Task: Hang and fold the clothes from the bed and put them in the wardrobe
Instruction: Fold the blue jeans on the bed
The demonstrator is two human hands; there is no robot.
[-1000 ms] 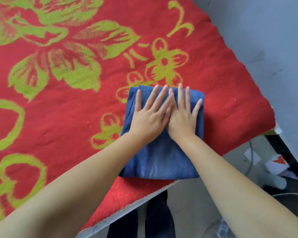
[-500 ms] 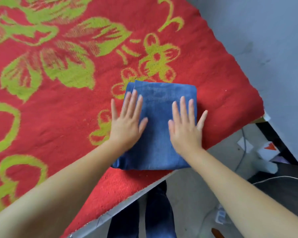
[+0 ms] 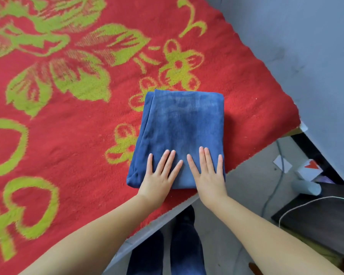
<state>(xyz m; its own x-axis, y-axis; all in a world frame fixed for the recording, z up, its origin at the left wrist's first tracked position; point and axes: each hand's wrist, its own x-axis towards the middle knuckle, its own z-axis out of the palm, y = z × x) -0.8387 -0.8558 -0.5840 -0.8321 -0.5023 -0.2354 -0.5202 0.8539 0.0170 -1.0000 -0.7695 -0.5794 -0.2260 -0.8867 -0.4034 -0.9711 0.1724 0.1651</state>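
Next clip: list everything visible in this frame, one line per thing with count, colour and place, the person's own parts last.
folded jeans: 1, blue, near corner of the bed
bed blanket: 1, red with green flowers and hearts, covering the bed
wall: 1, grey, right of bed
cable: 1, grey, on the floor at right
dark furniture: 1, dark brown, lower right
left hand: 1, flat on the jeans' near edge
right hand: 1, flat on the jeans beside it

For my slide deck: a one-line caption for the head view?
Both hands press flat on folded blue jeans near the red blanket's edge.
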